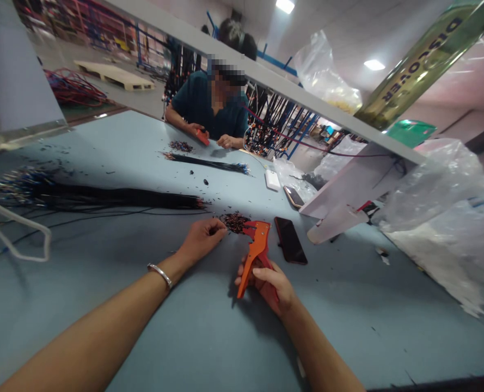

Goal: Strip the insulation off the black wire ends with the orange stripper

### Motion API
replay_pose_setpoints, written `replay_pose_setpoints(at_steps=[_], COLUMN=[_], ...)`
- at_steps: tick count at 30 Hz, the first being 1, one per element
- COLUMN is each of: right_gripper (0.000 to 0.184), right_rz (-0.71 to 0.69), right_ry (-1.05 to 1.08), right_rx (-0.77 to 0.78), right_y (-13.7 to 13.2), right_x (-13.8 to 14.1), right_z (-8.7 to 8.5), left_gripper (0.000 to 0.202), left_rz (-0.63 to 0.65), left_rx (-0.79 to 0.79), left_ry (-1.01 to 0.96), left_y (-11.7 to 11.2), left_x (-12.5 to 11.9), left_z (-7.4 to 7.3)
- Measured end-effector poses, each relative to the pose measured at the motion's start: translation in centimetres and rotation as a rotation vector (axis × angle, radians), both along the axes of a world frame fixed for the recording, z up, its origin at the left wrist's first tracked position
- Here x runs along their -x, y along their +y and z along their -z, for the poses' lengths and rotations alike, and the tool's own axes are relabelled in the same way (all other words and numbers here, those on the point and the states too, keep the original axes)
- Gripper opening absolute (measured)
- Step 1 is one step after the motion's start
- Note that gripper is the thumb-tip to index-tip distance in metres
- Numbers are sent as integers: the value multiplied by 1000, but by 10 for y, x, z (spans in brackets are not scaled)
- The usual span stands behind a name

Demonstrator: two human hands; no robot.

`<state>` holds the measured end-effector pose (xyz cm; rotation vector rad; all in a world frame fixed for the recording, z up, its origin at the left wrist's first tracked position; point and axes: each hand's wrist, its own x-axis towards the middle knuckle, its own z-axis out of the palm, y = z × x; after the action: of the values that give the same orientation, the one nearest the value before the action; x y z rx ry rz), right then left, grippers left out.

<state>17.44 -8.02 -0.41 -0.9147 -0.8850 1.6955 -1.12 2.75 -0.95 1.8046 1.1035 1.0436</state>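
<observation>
My right hand (275,286) is wrapped around the handles of an orange and red wire stripper (259,242), its jaws pointing away from me. Just left of the jaws, my left hand (203,238) is closed in a pinch, with a metal bracelet (160,275) on its wrist. Whatever the pinching fingertips hold is too small to make out. A pile of short dark and coppery scraps (236,222) lies beyond the fingertips, beside the stripper's jaws. Behind my left hand stretches a thick bundle of black cables (123,197) with blue, white and reddish ends at the left.
Across the table (176,337) a person (209,106) holds a red tool near a smaller cable bundle (209,162) and scraps. A dark phone (290,240) lies right of the stripper. A shelf post (339,185), plastic bags (441,185) and a white wire loop (41,256) flank the workspace.
</observation>
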Motion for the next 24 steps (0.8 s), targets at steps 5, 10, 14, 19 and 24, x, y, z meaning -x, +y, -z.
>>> replay_pose_setpoints(at_steps=[5,10,14,19,24], right_gripper=[26,27,28,30,29], right_rz=[-1,2,9,-19,-37], right_ry=[1,-14,-39,-150,-196], right_rx=[5,7,6,-32,-46], right_y=[0,0,-2,-4,-4], right_x=[0,0,1,5,6], right_z=[0,-1,-1,-6,-10], left_gripper=[22,21,21,22,23], left_rz=[-3,-8,-3,15,13], left_rx=[-7,20,14,40,72], left_ry=[0,-19,-61,-101,-173], left_y=[0,-1,-3,-3,-4], left_x=[0,-1,-1,0,1], left_z=[0,-3,-4,-2,-3])
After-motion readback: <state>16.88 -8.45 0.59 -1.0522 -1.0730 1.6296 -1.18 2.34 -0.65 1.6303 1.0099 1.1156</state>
